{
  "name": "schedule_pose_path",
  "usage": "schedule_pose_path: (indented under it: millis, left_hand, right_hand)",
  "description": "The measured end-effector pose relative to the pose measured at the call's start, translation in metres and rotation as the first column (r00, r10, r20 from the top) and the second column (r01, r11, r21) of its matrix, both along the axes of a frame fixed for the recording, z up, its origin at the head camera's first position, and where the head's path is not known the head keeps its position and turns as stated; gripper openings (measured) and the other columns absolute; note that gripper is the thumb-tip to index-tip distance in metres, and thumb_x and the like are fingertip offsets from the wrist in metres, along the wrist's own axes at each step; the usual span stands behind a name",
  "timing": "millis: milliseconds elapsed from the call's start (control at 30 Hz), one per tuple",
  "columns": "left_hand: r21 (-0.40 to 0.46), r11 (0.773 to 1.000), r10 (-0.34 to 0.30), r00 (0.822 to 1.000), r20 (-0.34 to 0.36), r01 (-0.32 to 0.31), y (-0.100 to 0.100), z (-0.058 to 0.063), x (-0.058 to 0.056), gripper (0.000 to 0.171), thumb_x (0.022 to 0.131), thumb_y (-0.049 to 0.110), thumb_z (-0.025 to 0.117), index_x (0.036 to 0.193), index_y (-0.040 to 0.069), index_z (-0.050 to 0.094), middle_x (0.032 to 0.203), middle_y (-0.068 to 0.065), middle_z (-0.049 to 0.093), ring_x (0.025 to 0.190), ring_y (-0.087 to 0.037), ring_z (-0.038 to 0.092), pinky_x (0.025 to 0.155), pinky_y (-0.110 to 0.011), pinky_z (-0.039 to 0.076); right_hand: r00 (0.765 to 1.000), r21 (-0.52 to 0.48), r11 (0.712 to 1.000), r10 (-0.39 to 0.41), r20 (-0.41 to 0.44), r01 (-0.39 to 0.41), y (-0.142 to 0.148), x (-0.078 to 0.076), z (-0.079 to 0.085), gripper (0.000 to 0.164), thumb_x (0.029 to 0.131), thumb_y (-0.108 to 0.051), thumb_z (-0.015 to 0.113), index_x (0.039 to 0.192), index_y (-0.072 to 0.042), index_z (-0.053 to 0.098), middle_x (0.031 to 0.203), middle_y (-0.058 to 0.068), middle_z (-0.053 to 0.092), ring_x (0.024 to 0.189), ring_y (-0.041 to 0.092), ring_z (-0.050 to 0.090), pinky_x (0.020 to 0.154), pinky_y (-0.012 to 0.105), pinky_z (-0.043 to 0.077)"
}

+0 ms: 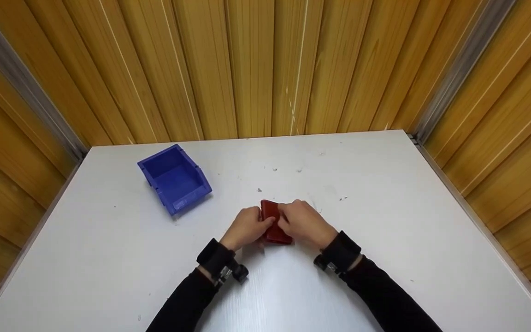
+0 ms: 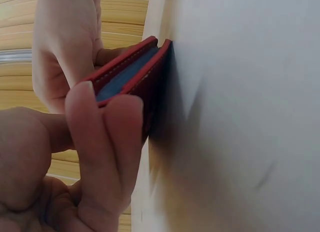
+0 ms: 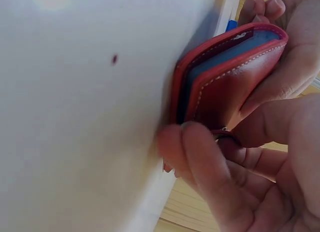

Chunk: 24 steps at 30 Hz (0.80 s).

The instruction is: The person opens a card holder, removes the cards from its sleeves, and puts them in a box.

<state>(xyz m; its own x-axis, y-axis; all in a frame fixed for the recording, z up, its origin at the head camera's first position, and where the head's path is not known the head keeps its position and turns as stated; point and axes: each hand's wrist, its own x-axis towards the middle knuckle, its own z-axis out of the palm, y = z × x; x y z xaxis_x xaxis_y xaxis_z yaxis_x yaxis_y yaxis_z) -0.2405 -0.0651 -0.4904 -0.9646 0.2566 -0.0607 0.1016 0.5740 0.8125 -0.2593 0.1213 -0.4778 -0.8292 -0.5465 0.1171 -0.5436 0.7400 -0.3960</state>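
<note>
Both hands are at a small red leather card holder point(image 1: 270, 211) near the middle of the table. My left hand point(image 1: 247, 227) grips its left side, thumb across the upper face and fingers underneath. In the right wrist view, the card holder point(image 3: 230, 87) has pale stitching, a rounded fold and bluish inner sleeves between its covers. My right hand point(image 1: 304, 221) pinches its near edge between thumb and fingers, beside a small dark fitting partly hidden by the fingertips. In the left wrist view the covers of the card holder point(image 2: 155, 87) stand slightly apart, close over the white surface.
A blue plastic bin point(image 1: 175, 182) sits on the white table point(image 1: 376, 184) to the back left of the hands. Wood-patterned panels point(image 1: 251, 69) close off the back and both sides. Small dark marks dot the tabletop.
</note>
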Motion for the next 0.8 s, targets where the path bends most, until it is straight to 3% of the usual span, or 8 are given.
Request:
schedule_pose_path:
  millis: [133, 367, 633, 800]
  left_hand:
    - [0.026, 1.000, -0.003, 1.000, 0.027, 0.002, 0.001, 0.001, 0.000, 0.024, 0.102, 0.021, 0.065, 0.098, -0.003, 0.064, 0.078, -0.010, 0.069, 0.044, -0.008, 0.058, 0.045, -0.023, 0.048]
    - [-0.003, 1.000, 0.004, 1.000, 0.024, -0.004, 0.000, 0.003, 0.002, 0.024, 0.102, 0.021, 0.065, 0.100, -0.003, 0.066, 0.080, -0.011, 0.070, 0.048, -0.010, 0.058, 0.050, -0.023, 0.046]
    - [0.052, 0.999, -0.005, 0.998, 0.067, 0.002, 0.000, 0.001, 0.002, 0.024, 0.103, 0.021, 0.064, 0.101, -0.002, 0.065, 0.079, -0.010, 0.070, 0.045, -0.009, 0.059, 0.046, -0.022, 0.046]
    - [0.023, 1.000, -0.017, 0.999, 0.050, 0.016, -0.003, 0.001, 0.002, 0.026, 0.103, 0.022, 0.064, 0.100, -0.003, 0.065, 0.076, -0.009, 0.070, 0.044, -0.007, 0.059, 0.049, -0.023, 0.049]
  right_hand:
    - [1.000, -0.017, 1.000, -0.011, 0.019, 0.012, 0.001, -0.003, 0.000, 0.017, 0.089, -0.006, 0.061, 0.073, -0.011, 0.058, 0.059, -0.006, 0.047, 0.056, 0.009, 0.046, 0.051, 0.023, 0.036]
    - [0.998, -0.020, 1.000, -0.003, 0.059, 0.004, 0.003, -0.005, 0.001, 0.010, 0.089, -0.008, 0.063, 0.079, -0.011, 0.065, 0.063, -0.005, 0.055, 0.060, 0.010, 0.049, 0.053, 0.024, 0.039]
    - [0.995, -0.019, 1.000, -0.007, 0.100, 0.008, 0.007, -0.007, 0.001, 0.014, 0.091, -0.009, 0.065, 0.078, -0.013, 0.062, 0.065, -0.005, 0.055, 0.066, 0.013, 0.049, 0.059, 0.025, 0.040]
    - [0.994, -0.053, 0.999, 0.015, 0.112, -0.009, 0.019, -0.014, 0.002, 0.014, 0.088, -0.007, 0.062, 0.075, -0.011, 0.062, 0.063, -0.003, 0.059, 0.059, 0.010, 0.054, 0.057, 0.023, 0.040]
